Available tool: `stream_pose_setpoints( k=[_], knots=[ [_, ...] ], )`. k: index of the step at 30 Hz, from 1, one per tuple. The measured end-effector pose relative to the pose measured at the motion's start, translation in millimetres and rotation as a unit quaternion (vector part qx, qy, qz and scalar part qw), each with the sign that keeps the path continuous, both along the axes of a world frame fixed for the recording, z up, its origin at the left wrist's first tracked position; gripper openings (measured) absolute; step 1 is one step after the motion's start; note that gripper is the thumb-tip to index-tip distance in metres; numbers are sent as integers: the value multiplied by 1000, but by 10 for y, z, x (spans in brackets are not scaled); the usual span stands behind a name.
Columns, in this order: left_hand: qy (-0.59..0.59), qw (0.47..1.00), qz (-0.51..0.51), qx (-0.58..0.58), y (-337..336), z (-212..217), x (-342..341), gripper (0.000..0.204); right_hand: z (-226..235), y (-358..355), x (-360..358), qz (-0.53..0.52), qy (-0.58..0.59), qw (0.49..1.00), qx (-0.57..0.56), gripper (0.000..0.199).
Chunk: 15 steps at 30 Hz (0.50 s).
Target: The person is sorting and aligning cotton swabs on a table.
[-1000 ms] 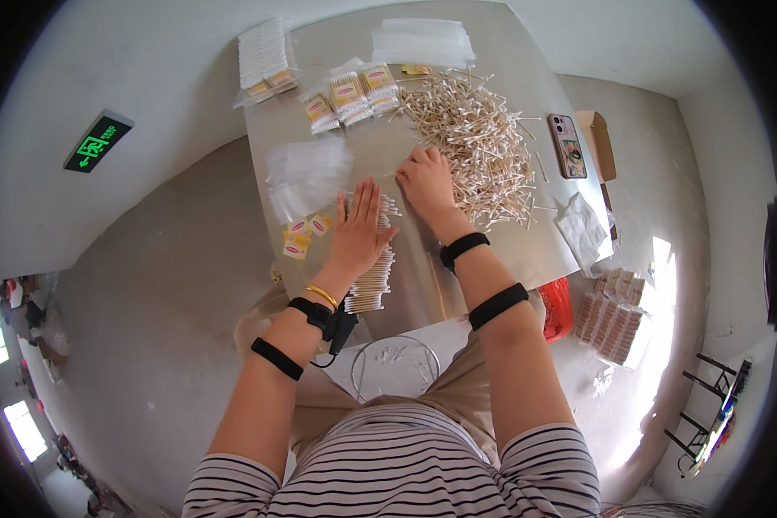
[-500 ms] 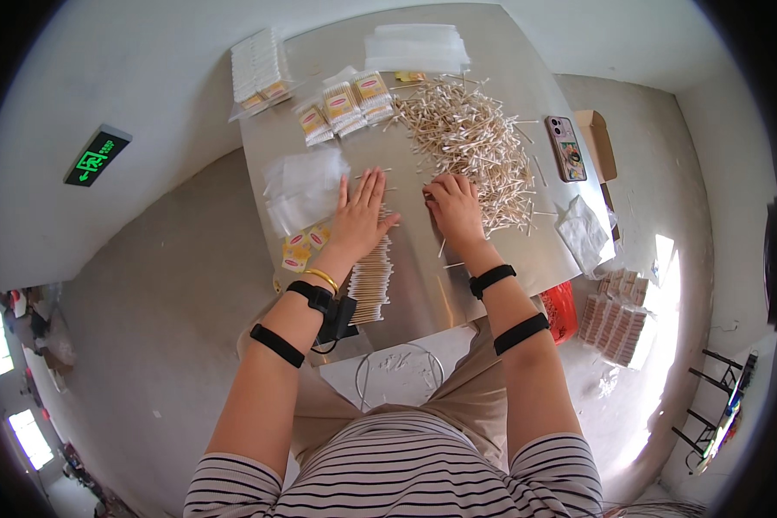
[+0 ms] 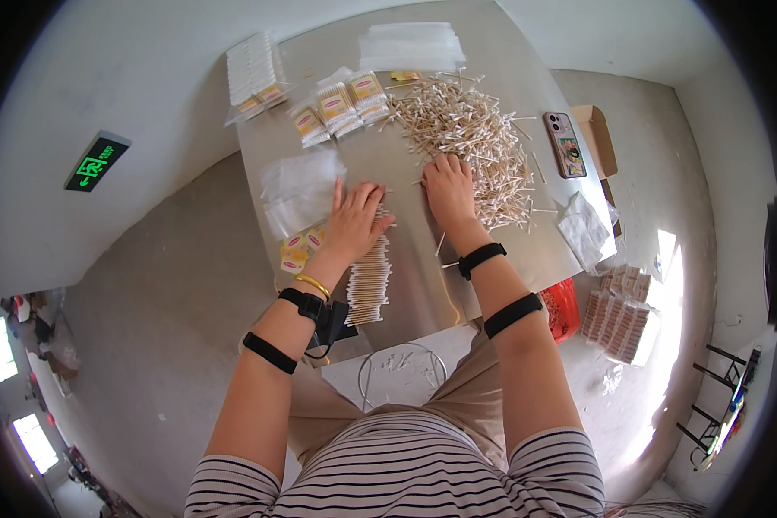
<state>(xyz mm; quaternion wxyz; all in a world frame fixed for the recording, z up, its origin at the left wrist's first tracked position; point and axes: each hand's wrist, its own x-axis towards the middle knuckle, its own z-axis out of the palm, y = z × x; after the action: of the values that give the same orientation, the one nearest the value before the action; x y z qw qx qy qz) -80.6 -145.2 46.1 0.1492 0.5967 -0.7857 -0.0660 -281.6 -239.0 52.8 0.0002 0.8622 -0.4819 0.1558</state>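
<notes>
My left hand [image 3: 354, 223] rests over the far end of a neat row of cotton swabs [image 3: 369, 283], laid side by side on the metal table [image 3: 423, 285]. Its fingers are stretched and spread, with the thumb pointing right. At the near left edge of a big loose pile of cotton swabs [image 3: 483, 142], my right hand [image 3: 449, 186] has its fingers curled down and closed. Their tips are hidden, so what they pinch cannot be made out. Clear plastic bags [image 3: 302, 186] lie left of my left hand, with yellow printed cards [image 3: 298, 250] nearer me.
Filled swab packs [image 3: 338, 108] and a stacked bundle [image 3: 252, 73] stand far left. Flat clear bags [image 3: 410, 45] lie at the far edge. A phone [image 3: 565, 145] and crumpled plastic [image 3: 584, 229] lie right. Packed bundles [image 3: 617, 319] and a red bag [image 3: 561, 311] are below the table's right side.
My right hand has moved slightly away from me, along the pile's left edge. My left hand has shifted a little toward me and stays over the row.
</notes>
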Motion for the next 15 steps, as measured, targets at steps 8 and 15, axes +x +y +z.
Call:
stream_pose_setpoints(
  k=[8,15],
  knots=[
    [8,1000,-25,-8,124,-30,23,56,-9,-68,495,23,-77,995,64,9],
    [18,998,-10,-54,-78,27,-39,63,69,-103,95,-9,-122,989,82,19]
  ],
)
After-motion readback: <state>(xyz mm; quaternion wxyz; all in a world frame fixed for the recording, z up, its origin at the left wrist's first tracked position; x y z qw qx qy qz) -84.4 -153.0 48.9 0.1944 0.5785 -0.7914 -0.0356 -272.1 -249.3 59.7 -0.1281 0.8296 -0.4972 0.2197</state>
